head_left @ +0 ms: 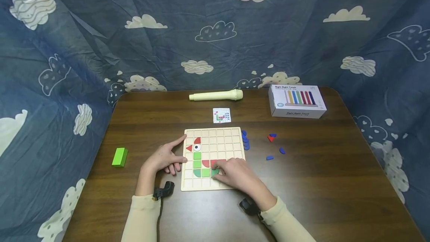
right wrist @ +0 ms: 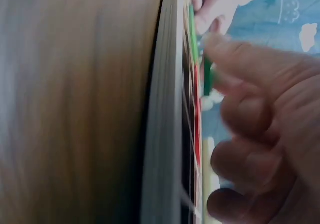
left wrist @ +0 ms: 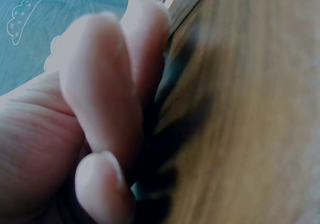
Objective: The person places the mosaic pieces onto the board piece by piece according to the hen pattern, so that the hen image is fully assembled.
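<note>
On a brown wooden counter (head_left: pixel 336 174), flat red and green tiles (head_left: pixel 197 155) lie on a square wooden grid board (head_left: pixel 218 143), rounded blue tiles (head_left: pixel 246 147) beside its right edge. Behind: a square white card (head_left: pixel 222 115), then a cream microphone (head_left: pixel 215 95). Left, a green rectangular block (head_left: pixel 119 157); right rear, a white box (head_left: pixel 297 102).

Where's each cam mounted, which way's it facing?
Head cam, head-worn: faces forward-down at the grid board; left hand, right hand, sleeves show.
Left cam, wrist-worn: faces tabletop past left fingers.
Right cam, wrist-worn: looks along the board's edge; right fingers pinch a green piece.
Shared: head and right cams both show board and green piece.
</note>
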A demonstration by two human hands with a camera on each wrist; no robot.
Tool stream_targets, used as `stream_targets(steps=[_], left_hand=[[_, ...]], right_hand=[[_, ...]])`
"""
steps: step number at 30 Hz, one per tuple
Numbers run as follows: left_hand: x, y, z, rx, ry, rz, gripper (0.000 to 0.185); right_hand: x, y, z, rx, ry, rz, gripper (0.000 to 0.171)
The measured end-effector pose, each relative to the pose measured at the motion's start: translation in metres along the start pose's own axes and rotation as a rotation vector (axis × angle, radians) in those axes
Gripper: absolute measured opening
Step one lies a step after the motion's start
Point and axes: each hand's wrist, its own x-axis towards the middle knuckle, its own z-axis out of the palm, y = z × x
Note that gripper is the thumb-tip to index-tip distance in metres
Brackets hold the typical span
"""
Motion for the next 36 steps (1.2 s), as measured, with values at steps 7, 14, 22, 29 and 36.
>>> stream_targets(steps=[7, 14, 22, 29, 36], left_hand=[[0.0006, -0.0009, -0.0004, -0.006, -0.001, -0.009, 0.093], [0.0014, -0.0022, 0.0005, -0.007, 0.003, -0.014, 0.094], [0.0002, -0.0015, 0.0007, -0.003, 0.010, -0.010, 0.093], [0.0015, -0.0020, 0.0010, -0.007, 0.015, -0.001, 0.093], [0.0007, -0.0023, 0.0020, -0.007, 0.013, -0.013, 0.093]], right_hand=[[0.0004, 0.0015, 0.0080, -0.023, 0.026, -0.008, 0.024], [-0.0003, 0.0025, 0.0084, 0.001, 0.028, 0.002, 0.023], [0.0008, 0.0034, 0.0098, 0.009, 0.024, 0.001, 0.017], [0.0009, 0.0035, 0.0090, 0.005, 0.029, 0.005, 0.015], [0.0007, 0.0031, 0.0109, 0.011, 0.012, 0.014, 0.014]])
